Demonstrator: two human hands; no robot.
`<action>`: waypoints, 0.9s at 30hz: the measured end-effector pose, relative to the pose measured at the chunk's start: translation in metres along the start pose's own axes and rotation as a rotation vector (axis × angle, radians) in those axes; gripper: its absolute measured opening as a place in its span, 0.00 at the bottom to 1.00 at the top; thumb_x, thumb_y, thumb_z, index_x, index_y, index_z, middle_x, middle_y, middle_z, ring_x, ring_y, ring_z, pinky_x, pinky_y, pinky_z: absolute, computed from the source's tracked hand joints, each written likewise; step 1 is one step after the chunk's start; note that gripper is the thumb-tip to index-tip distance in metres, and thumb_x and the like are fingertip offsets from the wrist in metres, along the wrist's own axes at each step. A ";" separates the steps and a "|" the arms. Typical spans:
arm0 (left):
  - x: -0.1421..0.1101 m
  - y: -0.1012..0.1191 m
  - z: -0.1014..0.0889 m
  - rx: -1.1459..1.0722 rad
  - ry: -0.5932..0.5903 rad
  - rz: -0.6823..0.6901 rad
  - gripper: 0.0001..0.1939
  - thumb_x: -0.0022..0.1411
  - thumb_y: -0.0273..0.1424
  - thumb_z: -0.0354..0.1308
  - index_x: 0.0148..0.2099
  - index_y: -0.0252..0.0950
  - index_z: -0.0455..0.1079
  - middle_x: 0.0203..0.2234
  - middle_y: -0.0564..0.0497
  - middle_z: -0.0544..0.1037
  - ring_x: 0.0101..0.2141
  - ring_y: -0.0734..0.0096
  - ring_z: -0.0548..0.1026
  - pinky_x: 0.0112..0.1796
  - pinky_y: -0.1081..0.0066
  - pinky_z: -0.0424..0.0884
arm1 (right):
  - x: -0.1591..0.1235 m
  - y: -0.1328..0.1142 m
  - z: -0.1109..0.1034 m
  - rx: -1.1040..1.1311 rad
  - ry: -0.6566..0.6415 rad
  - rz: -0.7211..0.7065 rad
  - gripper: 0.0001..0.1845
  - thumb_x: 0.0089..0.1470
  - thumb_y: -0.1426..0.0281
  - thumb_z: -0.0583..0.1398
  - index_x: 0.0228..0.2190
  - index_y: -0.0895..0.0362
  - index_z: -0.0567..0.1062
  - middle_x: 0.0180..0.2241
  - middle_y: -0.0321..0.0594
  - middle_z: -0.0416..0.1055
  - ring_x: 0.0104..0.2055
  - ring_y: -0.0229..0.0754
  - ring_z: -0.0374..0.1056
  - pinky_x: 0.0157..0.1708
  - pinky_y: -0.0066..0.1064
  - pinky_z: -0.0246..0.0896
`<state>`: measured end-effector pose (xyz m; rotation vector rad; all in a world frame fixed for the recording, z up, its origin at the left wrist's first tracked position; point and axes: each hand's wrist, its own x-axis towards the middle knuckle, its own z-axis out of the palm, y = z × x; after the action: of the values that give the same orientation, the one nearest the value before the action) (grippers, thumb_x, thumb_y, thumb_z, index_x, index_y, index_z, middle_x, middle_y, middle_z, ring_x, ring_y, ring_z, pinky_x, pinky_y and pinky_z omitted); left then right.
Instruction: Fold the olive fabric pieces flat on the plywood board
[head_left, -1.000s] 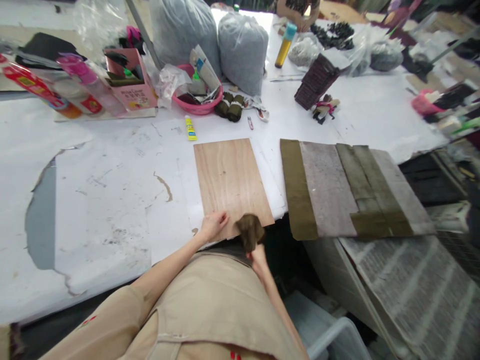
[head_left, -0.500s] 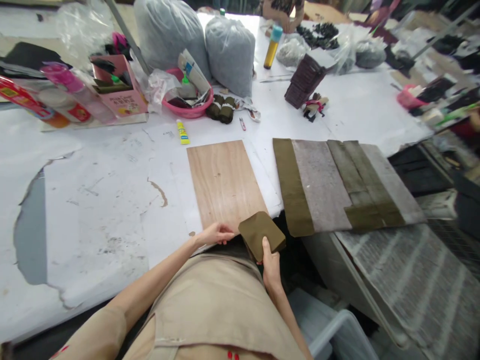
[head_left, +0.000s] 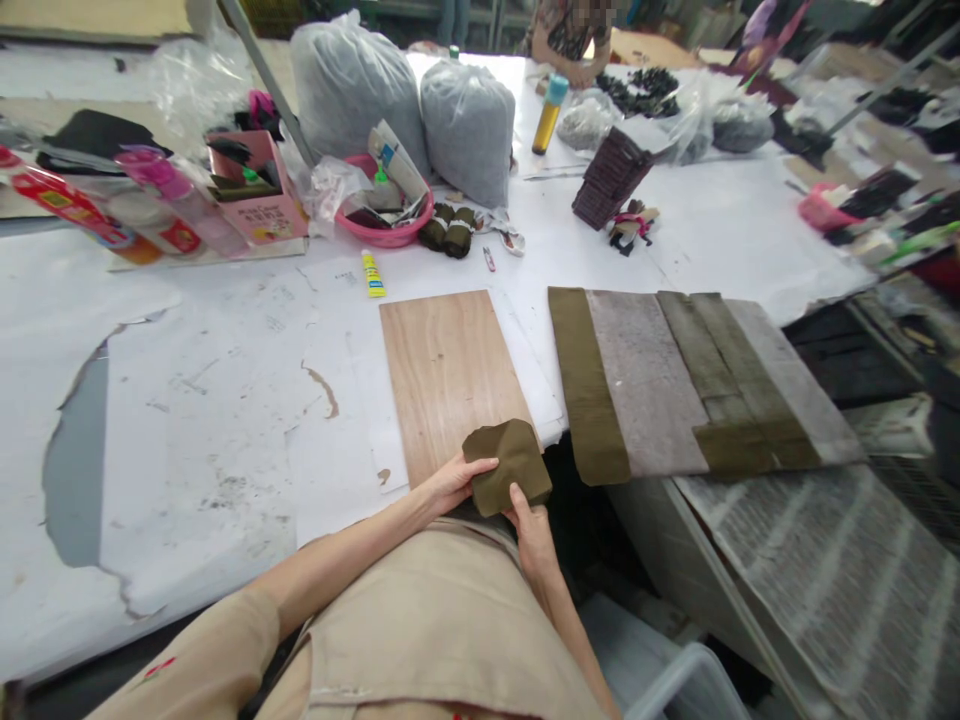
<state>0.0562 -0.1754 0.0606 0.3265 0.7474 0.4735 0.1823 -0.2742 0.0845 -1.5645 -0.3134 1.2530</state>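
A stack of olive-green fabric pieces [head_left: 511,462] with rounded corners is held between my two hands, over the near edge of a thin plywood board [head_left: 454,370]. My left hand [head_left: 459,478] pinches its left side, thumb on top. From below right, my right hand [head_left: 531,525] grips the stack with the thumb pressed on its upper face; the other fingers are hidden underneath. To the right lies a wide panel [head_left: 652,375] of grey and olive strips, its front edge overhanging the table.
A yellow glue tube [head_left: 373,275], small snips [head_left: 489,259] and a pink basket [head_left: 386,236] lie beyond the board. Stuffed plastic bags [head_left: 469,130] and a dark stacked bundle [head_left: 611,178] stand farther back. A person's arm [head_left: 562,65] rests across the table. A plastic chair [head_left: 675,680] is below right.
The fabric stack came up in my right hand and turned its flat face upward. My left hand moved right from the board and took hold of the stack's left side.
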 end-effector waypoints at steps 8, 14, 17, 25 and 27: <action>-0.005 0.006 -0.017 0.256 -0.091 0.001 0.27 0.45 0.30 0.69 0.49 0.32 0.70 0.43 0.42 0.78 0.41 0.61 0.76 0.45 0.64 0.69 | 0.020 -0.021 -0.021 0.066 -0.226 0.200 0.25 0.40 0.60 0.69 0.39 0.61 0.75 0.37 0.46 0.77 0.40 0.48 0.73 0.40 0.36 0.69; -0.003 0.007 -0.027 0.378 -0.121 0.021 0.29 0.44 0.31 0.70 0.50 0.32 0.70 0.43 0.43 0.78 0.41 0.61 0.75 0.46 0.64 0.69 | 0.034 -0.004 -0.015 0.025 -0.235 0.286 0.24 0.38 0.60 0.70 0.36 0.61 0.77 0.34 0.45 0.78 0.38 0.48 0.74 0.42 0.37 0.69; -0.001 0.010 -0.031 0.420 -0.148 -0.003 0.30 0.43 0.31 0.70 0.50 0.32 0.70 0.42 0.44 0.78 0.41 0.60 0.75 0.46 0.63 0.69 | 0.040 0.002 -0.020 0.023 -0.322 0.341 0.23 0.40 0.59 0.69 0.37 0.60 0.77 0.36 0.45 0.78 0.39 0.48 0.74 0.43 0.38 0.69; 0.006 0.023 -0.032 0.474 -0.222 -0.067 0.28 0.44 0.32 0.69 0.49 0.33 0.69 0.37 0.46 0.78 0.36 0.66 0.76 0.38 0.69 0.72 | 0.047 -0.011 -0.007 -0.200 -0.260 0.114 0.26 0.37 0.57 0.68 0.37 0.60 0.77 0.35 0.46 0.77 0.41 0.51 0.73 0.42 0.41 0.69; 0.009 0.024 -0.041 0.557 -0.094 -0.009 0.24 0.48 0.38 0.67 0.45 0.31 0.69 0.31 0.48 0.77 0.31 0.71 0.76 0.31 0.74 0.71 | 0.042 -0.048 -0.013 -0.288 -0.120 -0.030 0.26 0.38 0.55 0.67 0.35 0.63 0.77 0.34 0.48 0.77 0.39 0.52 0.73 0.40 0.42 0.69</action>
<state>0.0255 -0.1455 0.0384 0.8585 0.7806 0.2308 0.2292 -0.2314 0.0998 -1.7212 -0.6144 1.3244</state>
